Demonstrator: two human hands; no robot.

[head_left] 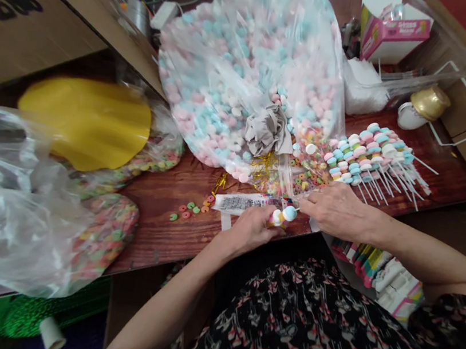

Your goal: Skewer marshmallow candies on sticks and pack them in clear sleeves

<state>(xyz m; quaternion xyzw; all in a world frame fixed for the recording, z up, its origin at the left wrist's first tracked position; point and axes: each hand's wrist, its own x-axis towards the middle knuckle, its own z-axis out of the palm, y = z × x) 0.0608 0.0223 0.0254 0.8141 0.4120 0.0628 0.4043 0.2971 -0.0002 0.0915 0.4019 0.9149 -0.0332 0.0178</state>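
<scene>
My left hand [251,229] is closed around a short candy skewer [289,213] of white, yellow and blue marshmallow pieces, at the table's front edge. My right hand [332,208] pinches at the blue end of it, where a bit of white stick shows between the fingertips. Under my left hand lies a printed plastic wrapper [238,202]. Loose gummy rings [186,213] in red, green and orange are scattered to the left. Finished-looking marshmallow skewers [366,153] are piled on the right, their white sticks pointing toward me.
A big clear bag of pink, blue and white marshmallows [234,42] fills the back, with crumpled grey paper [267,130] before it. Left are a yellow sheet [88,119], a bag of gummies [107,232] and a cardboard box [34,14]. A gold-topped jar [429,103] stands right.
</scene>
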